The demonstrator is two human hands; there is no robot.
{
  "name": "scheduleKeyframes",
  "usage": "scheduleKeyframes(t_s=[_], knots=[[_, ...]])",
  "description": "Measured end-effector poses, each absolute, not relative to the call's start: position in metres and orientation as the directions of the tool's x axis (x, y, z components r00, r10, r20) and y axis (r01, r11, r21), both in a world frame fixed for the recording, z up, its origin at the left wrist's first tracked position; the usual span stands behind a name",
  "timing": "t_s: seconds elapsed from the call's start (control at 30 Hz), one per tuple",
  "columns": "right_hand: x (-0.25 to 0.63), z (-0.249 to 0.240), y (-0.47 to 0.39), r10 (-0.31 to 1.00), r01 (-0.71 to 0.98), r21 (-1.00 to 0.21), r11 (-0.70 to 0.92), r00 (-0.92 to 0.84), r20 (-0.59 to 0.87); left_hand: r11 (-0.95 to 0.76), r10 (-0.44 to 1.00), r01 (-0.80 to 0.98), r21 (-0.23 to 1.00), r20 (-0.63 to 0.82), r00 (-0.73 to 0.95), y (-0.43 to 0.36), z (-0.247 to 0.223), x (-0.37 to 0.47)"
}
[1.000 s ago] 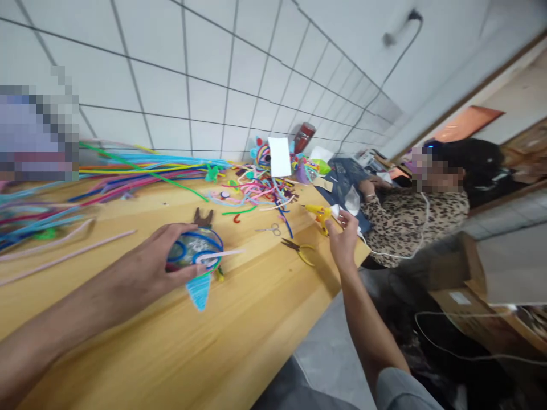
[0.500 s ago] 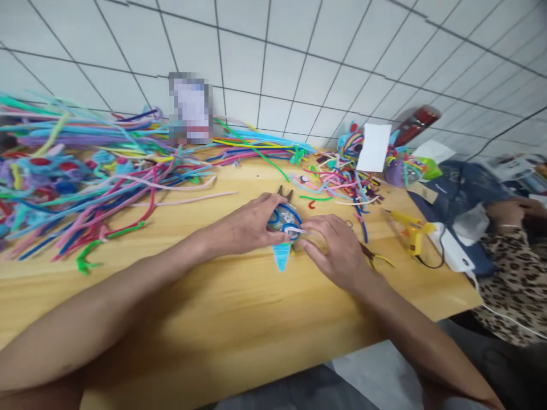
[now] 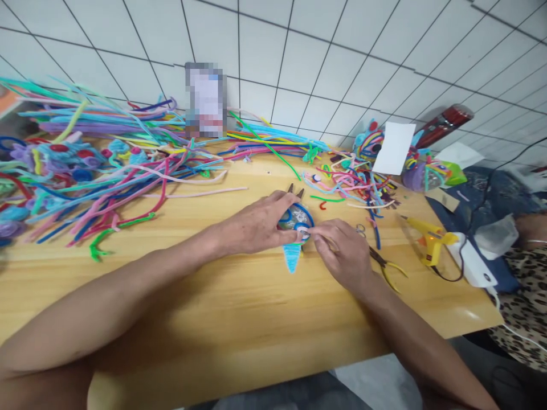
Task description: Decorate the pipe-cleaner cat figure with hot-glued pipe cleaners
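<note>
Near the middle of the wooden table lies a rounded, clear and blue craft piece (image 3: 301, 215) edged with blue pipe cleaner. A light blue pointed part (image 3: 292, 257) sticks out from its near side. My left hand (image 3: 262, 223) grips the piece from the left, thumb on its near edge. At its right edge, my right hand (image 3: 342, 249) pinches the end of a short whitish strip (image 3: 303, 229). Two dark pointed tips (image 3: 296, 191) show just beyond the piece; the rest of that tool is hidden.
Pipe cleaners (image 3: 128, 171) are heaped at the left and back. Pliers (image 3: 384, 265), a yellow glue gun (image 3: 431, 239) and a white power strip (image 3: 474, 262) lie at the right. Another person's arm (image 3: 530, 228) shows at the right edge.
The whole view has shifted, so the table and both hands appear farther right. Less of the whitish strip shows between my right fingers and the piece; the left hand keeps its hold.
</note>
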State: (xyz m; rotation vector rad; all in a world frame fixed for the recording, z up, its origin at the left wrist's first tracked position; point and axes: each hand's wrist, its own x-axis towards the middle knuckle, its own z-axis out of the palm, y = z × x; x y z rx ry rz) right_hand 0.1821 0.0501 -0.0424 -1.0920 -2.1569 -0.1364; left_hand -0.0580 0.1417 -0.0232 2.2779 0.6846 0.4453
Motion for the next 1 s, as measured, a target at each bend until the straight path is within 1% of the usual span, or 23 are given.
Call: scheduleKeyframes(t_s=[0.37,0.57,1.0], knots=[[0.1786,-0.045,0.0513,0.66,0.74,-0.234,0.63,-0.351,0.664,-0.545,0.623,0.368,0.754,0.071,0.779,0.1427,-0.018,-0.0575],[0.1786,-0.0459,0.0518,0.66,0.735,-0.244,0.632,-0.347,0.666,-0.545,0.62,0.342,0.765,0.093,0.779,0.1417,-0.0184,-0.0582],[0.1768,-0.0422,0.051,0.671,0.737,-0.247,0.629,-0.355,0.651,-0.583,0.586,0.356,0.731,0.075,0.807,0.1386,-0.0189,-0.0582]])
